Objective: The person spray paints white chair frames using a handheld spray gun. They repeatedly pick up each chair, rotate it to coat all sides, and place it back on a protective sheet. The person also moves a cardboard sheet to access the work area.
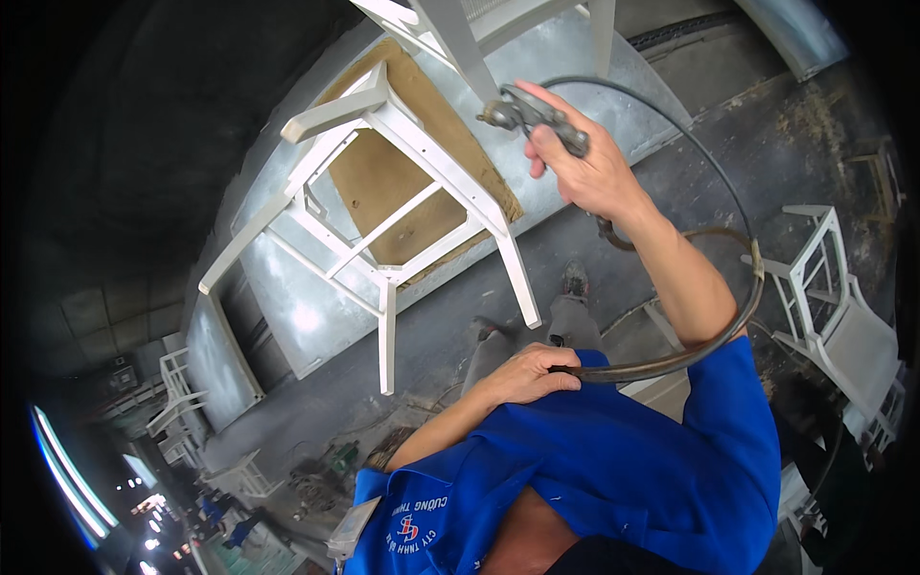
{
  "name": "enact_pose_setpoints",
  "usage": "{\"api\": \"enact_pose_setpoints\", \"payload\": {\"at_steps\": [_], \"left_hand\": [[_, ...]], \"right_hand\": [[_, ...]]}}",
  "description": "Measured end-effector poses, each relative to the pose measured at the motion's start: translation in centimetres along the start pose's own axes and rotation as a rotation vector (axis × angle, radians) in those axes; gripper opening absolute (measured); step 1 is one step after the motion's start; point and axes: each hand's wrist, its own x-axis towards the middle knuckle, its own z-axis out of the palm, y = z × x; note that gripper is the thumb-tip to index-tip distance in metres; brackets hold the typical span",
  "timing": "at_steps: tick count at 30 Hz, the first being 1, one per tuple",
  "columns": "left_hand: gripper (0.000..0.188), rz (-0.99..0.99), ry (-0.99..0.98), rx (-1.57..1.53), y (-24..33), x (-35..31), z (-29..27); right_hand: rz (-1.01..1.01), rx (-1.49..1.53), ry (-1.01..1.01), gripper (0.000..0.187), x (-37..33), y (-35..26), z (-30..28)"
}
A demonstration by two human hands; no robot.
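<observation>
My right hand (580, 158) grips a grey metal spray gun (537, 120), raised to the right of a white chair frame. A dark hose (714, 158) loops round from the gun past my right forearm to my waist. There my left hand (530, 374) is closed round the hose. The white chair frame (446, 168) lies tipped over with its legs sticking out toward me and to the left. Beneath it is a brown board (398, 192) on a shiny metal-topped surface (565, 206). Neither hand touches the chair.
Another white chair (460, 57) stands at the far edge of the metal top. More white chairs stand at the right (843, 316) and far left (177, 398). A curved metal sheet (795, 38) is at the far right. Machinery clutter (331, 470) lies on the floor at lower left.
</observation>
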Motion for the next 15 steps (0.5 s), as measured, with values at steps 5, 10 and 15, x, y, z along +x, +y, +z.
{"api": "enact_pose_setpoints", "payload": {"at_steps": [5,10,15], "left_hand": [[0.02,-0.076,0.101,-0.051,0.8,1.4,1.1],[0.021,-0.148,0.035,-0.039,1.0,3.2,1.4],[0.019,-0.131,-0.015,-0.016,0.9,4.6,1.7]], "right_hand": [[0.1,-0.086,-0.11,0.053,1.1,3.4,-1.7],[0.272,-0.141,-0.201,0.054,-2.9,7.2,-4.7],[0.482,-0.173,-0.213,0.055,-6.7,8.5,-6.6]]}}
